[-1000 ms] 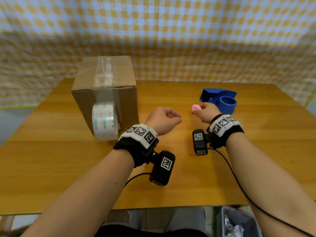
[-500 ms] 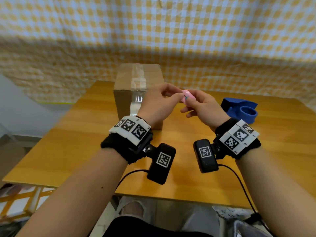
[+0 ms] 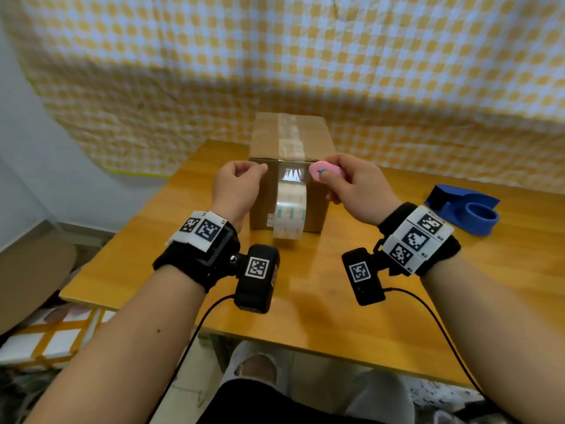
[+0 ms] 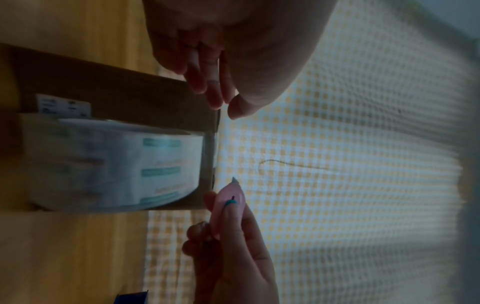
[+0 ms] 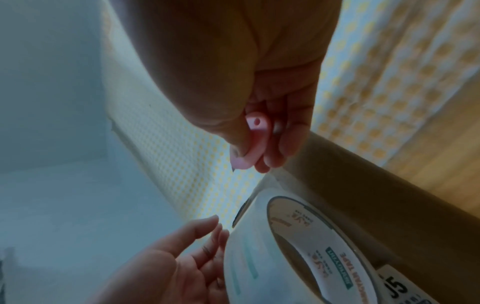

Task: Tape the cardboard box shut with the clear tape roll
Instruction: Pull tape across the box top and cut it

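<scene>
The right hand [image 3: 354, 188] pinches a small pink cutter [image 3: 324, 171] at the cardboard box's [image 3: 290, 142] front top edge. The left hand [image 3: 237, 186] hovers loosely curled, empty (contact unclear). The clear tape roll [image 3: 290, 209] hangs against the box front, its strip blurred.

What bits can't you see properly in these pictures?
- Box far side: head view, hidden by the box itself.
- Roll label words: left wrist view, blurred and dark.
- Pink cutter blade: right wrist view, mostly hidden by the right hand.
- Blue dispenser: left wrist view, cut off at the bottom edge.
</scene>
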